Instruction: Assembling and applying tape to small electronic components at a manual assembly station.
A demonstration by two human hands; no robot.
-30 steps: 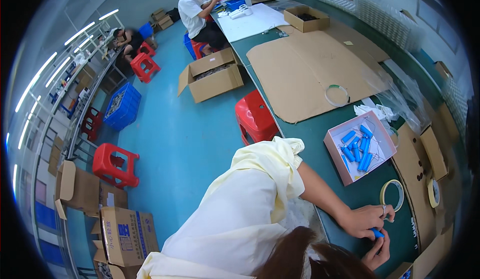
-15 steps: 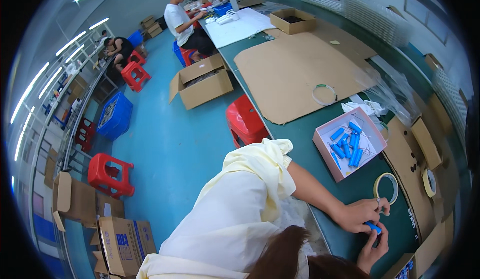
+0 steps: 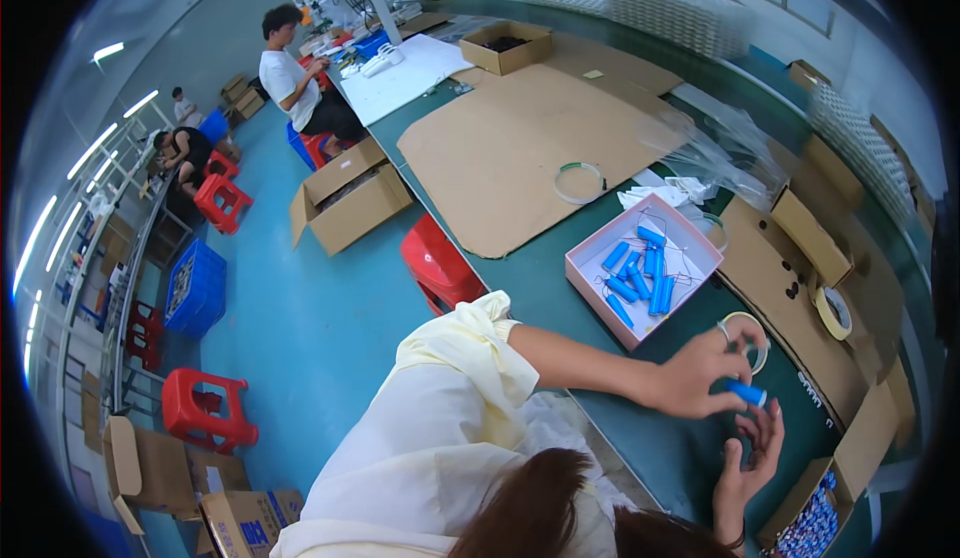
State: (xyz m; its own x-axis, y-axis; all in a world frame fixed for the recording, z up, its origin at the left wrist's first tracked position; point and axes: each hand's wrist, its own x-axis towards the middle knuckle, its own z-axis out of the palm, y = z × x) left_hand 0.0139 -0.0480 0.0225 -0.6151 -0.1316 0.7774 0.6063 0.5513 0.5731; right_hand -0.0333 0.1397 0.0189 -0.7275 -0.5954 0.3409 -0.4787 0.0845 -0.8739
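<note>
Over the green table, my left hand (image 3: pixel 700 370) grips a blue cylindrical battery (image 3: pixel 746 392) between its fingers, one pale end showing. My right hand (image 3: pixel 750 458) is just below it with its fingers apart, the fingertips close to the battery's end; whether they touch it I cannot tell. Beyond my left forearm, a pink box (image 3: pixel 583 283) contains several similar blue batteries (image 3: pixel 657 278) with thin wires. Partly behind my left hand lies a roll of tape (image 3: pixel 762 353).
Near my right hand stands an open carton (image 3: pixel 850 458) of small blue-and-white pieces. Another tape roll (image 3: pixel 832 314) rests on cardboard to the right. A large cardboard sheet (image 3: pixel 510 158) covers the farther tabletop. A red stool (image 3: pixel 440 263) is beside the table; a person (image 3: pixel 300 83) sits farther along.
My left hand has lifted away with the battery, and my right hand has opened and come apart from it. The view has shifted, bringing more of the small-parts carton into sight.
</note>
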